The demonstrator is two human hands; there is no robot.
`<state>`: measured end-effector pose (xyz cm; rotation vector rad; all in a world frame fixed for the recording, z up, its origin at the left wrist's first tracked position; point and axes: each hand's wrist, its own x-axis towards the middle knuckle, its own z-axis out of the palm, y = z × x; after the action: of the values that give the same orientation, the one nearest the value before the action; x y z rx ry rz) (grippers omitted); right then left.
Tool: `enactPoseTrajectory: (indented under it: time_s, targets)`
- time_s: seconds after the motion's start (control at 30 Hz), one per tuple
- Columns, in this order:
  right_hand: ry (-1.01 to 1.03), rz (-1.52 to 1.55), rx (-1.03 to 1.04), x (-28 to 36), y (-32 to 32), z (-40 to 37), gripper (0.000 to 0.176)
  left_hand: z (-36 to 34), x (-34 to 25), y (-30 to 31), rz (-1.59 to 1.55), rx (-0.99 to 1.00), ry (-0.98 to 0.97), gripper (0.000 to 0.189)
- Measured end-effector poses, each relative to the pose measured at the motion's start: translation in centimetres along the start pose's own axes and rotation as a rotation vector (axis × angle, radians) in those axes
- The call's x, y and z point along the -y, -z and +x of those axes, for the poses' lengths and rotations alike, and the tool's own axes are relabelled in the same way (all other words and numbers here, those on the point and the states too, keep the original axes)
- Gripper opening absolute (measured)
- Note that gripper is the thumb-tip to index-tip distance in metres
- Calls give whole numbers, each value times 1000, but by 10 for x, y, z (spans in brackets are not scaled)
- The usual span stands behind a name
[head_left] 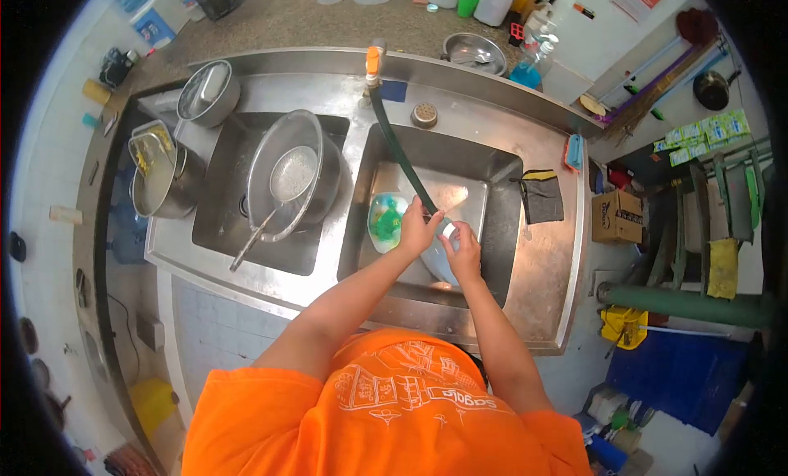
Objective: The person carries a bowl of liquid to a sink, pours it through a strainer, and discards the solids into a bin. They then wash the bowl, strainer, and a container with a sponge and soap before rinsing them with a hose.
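Observation:
Over the right basin (pixel 501 197) of the steel sink, my left hand (pixel 417 232) is closed around the lower end of a dark green hose (pixel 396 148). The hose hangs from the tap with the orange handle (pixel 373 61). My right hand (pixel 464 253) is closed on a translucent, pale blue container (pixel 437 263) near its white top (pixel 449 229). The hose end is close to that white top; whether they touch is hidden by my fingers. Left of my hands, a clear bowl (pixel 377 240) with a green and yellow sponge-like thing (pixel 386 220) sits in the basin.
The left basin holds a large grey bowl (pixel 261 152) with a long-handled strainer (pixel 293 174). Pots (pixel 190 176) and a metal bowl (pixel 230 94) stand at the left. A dark cloth (pixel 543 199) and a blue brush (pixel 574 153) lie right. Another metal bowl (pixel 476 51) is behind.

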<state>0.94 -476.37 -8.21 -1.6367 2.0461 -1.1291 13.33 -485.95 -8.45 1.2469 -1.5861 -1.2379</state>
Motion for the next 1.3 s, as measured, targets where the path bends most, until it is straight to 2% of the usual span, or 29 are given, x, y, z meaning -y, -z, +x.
enactPoseTrajectory:
  time_s: [0.1, 0.27, 0.4, 0.87, 1.3]
  targets:
    - [71, -40, -51, -1, -2, 1, 45, 1, 0, -3, 58, -20, 1, 35]
    - [-17, -42, -1, 4, -1, 1, 43, 1, 4, -4, 54, -18, -15, 36]
    - [31, -33, -8, 6, -1, 3, 43, 1, 10, -5, 72, -27, -23, 37]
    - [33, -29, -22, 2, -2, 2, 44, 0, -8, 2, 27, -32, -46, 37]
    - [14, -19, 7, 1, -2, 1, 44, 1, 1, -2, 81, -26, -34, 37]
